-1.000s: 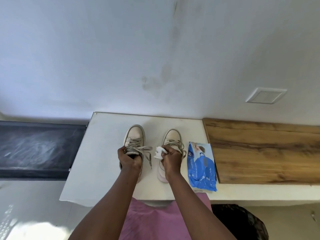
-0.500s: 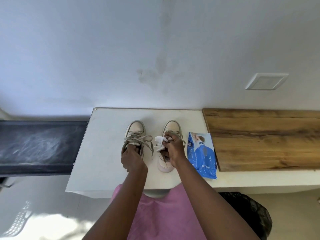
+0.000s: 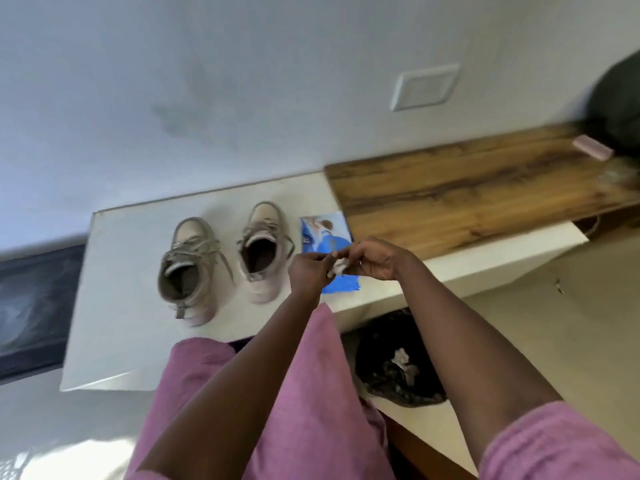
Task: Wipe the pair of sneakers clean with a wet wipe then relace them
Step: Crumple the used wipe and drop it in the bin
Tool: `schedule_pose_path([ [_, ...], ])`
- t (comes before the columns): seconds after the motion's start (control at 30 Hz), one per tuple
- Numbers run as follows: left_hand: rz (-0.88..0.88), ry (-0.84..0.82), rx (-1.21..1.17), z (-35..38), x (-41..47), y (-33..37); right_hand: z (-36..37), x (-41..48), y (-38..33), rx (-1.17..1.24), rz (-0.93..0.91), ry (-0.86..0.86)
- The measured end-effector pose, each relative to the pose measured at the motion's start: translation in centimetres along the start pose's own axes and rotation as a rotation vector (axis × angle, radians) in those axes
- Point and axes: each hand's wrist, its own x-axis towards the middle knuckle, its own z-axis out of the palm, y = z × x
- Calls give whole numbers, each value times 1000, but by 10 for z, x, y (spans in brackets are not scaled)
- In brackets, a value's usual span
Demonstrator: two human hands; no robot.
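Two beige sneakers stand side by side on the white tabletop [image 3: 114,306], toes toward the wall: the left sneaker [image 3: 189,268] with loose grey laces across it, and the right sneaker [image 3: 265,249]. To their right lies a blue wet wipe pack [image 3: 323,233]. Above the pack's near end, my left hand [image 3: 310,268] and my right hand [image 3: 375,259] meet, and both pinch a crumpled white wet wipe [image 3: 339,266] between their fingertips. Neither hand touches a sneaker.
A wooden board [image 3: 467,192] runs along the wall to the right, with a pink block [image 3: 593,151] and a dark bag [image 3: 620,105] at its far end. A black bin [image 3: 398,372] holding crumpled wipes sits on the floor under the table's front edge.
Both hands have left the sneakers and moved right, above the wipe pack. The left hand now also holds the wipe. The camera has swung right and tilted.
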Motion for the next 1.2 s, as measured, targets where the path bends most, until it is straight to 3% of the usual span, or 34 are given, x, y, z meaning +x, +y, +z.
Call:
schedule_pose_path([
  [0.13, -43, -167, 300, 71, 3, -30, -78, -15, 40, 23, 149, 36],
  [0.23, -174, -346, 245, 118, 1, -56, -125, -19, 75, 35, 261, 131],
  [0.37, -336, -492, 379, 168, -5, -98, -163, -22, 119, -183, 360, 235],
  [0.6, -94, -714, 814, 198, -6, -129, -189, -27, 156, -328, 387, 435],
  [0.67, -76, -704, 863, 196, -5, -133, -192, -30, 155, -366, 402, 454],
  [0.77, -75, -615, 752, 185, -4, -126, -191, -31, 143, -325, 378, 485],
  [1.0, 128, -436, 568, 141, -8, -65, -144, -38, 74, -330, 384, 169],
  [1.1, 209, -362, 457, 107, -15, -37, -114, -39, 36, -376, 296, 120],
  [1.2, 305, -229, 318, 61, -10, -3, -67, -29, -3, -260, 103, 129],
])
